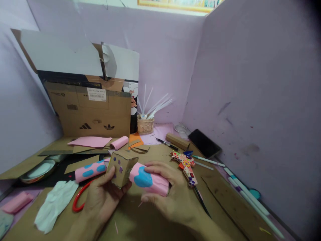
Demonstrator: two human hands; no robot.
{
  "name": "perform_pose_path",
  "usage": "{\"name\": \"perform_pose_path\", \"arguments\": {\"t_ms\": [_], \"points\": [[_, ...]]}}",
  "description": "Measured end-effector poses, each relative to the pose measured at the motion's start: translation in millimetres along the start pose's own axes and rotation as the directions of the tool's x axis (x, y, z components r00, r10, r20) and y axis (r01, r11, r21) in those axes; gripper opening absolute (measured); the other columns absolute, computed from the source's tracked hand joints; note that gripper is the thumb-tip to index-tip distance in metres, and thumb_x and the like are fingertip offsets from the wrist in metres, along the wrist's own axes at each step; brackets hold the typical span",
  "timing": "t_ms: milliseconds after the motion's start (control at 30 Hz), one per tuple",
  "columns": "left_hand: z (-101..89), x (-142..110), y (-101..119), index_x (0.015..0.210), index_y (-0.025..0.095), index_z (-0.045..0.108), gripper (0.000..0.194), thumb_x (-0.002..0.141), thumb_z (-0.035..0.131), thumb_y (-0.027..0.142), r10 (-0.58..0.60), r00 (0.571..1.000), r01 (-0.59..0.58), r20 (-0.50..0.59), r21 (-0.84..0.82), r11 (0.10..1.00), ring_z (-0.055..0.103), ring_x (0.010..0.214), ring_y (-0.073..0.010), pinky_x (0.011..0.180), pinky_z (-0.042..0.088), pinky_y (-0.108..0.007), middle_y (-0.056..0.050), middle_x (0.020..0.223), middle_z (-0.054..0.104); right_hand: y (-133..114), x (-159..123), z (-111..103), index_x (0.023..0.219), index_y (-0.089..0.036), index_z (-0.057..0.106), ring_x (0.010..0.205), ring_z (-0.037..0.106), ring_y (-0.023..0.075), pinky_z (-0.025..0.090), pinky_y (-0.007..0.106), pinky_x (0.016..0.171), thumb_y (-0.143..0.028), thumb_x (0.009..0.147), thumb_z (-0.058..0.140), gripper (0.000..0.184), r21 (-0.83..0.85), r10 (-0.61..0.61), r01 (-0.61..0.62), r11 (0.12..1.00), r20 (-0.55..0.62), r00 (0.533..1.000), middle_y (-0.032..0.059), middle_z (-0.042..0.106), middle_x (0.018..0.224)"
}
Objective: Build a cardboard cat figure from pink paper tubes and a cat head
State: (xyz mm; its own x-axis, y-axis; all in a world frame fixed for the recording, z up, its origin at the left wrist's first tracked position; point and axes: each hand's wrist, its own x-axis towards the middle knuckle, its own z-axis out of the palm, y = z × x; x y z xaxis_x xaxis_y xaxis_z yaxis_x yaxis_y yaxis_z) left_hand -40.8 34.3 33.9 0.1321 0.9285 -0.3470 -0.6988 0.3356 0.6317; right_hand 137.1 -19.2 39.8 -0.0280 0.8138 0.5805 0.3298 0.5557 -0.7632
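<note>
My left hand grips a small cardboard box with purple marks on one face. A pink paper-covered tube with a blue patch is held in my right hand. The tube's end meets or nearly meets the right side of the box; whether they are joined I cannot tell. Behind my left hand lies another pink tube with blue spots. A red-handled tool, its other end hidden, sits beside my left wrist. Right of my right hand rests a glue gun with a flowery pattern.
A large cardboard box stands at the back left. Near it are a plain pink roll and a basket of glue sticks. A phone leans by the right wall. Crumpled white tissue lies at front left.
</note>
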Motion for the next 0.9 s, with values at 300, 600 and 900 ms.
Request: {"name": "perform_pose_path", "arguments": {"t_ms": [300, 600, 900], "points": [[2.7, -4.5, -3.2, 0.107, 0.018, 0.064, 0.031, 0.080, 0.053, 0.008, -0.007, 1.000, 0.007, 0.009, 0.069, 0.998, 0.070, 0.079, -0.0248, 0.063, 0.060, -0.040, -0.008, 0.093, 0.075, -1.4, -1.1, 1.4, 0.100, -0.020, 0.065, 0.096, 0.064, 0.0240, 0.052, 0.035, 0.083, -0.030, 0.062, 0.080, 0.042, -0.041, -0.047, 0.048, 0.998, 0.016, 0.999, 0.0111, 0.067, 0.105], [-0.8, -2.2, -7.5, 0.107, 0.018, 0.064, 0.031, 0.078, 0.057, 0.010, 0.004, 0.999, -0.009, 0.045, 0.117, 0.993, 0.069, 0.086, -0.0268, 0.073, 0.058, -0.045, -0.010, 0.099, 0.073, -2.1, -0.8, -2.3, 0.104, -0.022, 0.060, 0.100, 0.060, 0.0260, 0.048, 0.036, 0.086, -0.034, 0.052, 0.086, 0.059, -0.064, 0.072, -0.064, 0.996, 0.125, 0.990, 0.0083, 0.063, 0.109], [1.0, -4.4, -7.4, 0.103, 0.018, 0.065, 0.028, 0.078, 0.058, 0.009, -0.016, 0.999, 0.010, 0.047, 0.118, 0.993, 0.069, 0.082, -0.0229, 0.066, 0.058, -0.038, -0.009, 0.099, 0.074, 2.6, -0.2, -5.9, 0.108, -0.024, 0.054, 0.109, 0.055, 0.0231, 0.043, 0.035, 0.094, -0.011, 0.062, 0.075, 0.052, -0.048, -0.046, 0.054, 0.997, 0.160, 0.986, 0.0062, 0.059, 0.116]]}}
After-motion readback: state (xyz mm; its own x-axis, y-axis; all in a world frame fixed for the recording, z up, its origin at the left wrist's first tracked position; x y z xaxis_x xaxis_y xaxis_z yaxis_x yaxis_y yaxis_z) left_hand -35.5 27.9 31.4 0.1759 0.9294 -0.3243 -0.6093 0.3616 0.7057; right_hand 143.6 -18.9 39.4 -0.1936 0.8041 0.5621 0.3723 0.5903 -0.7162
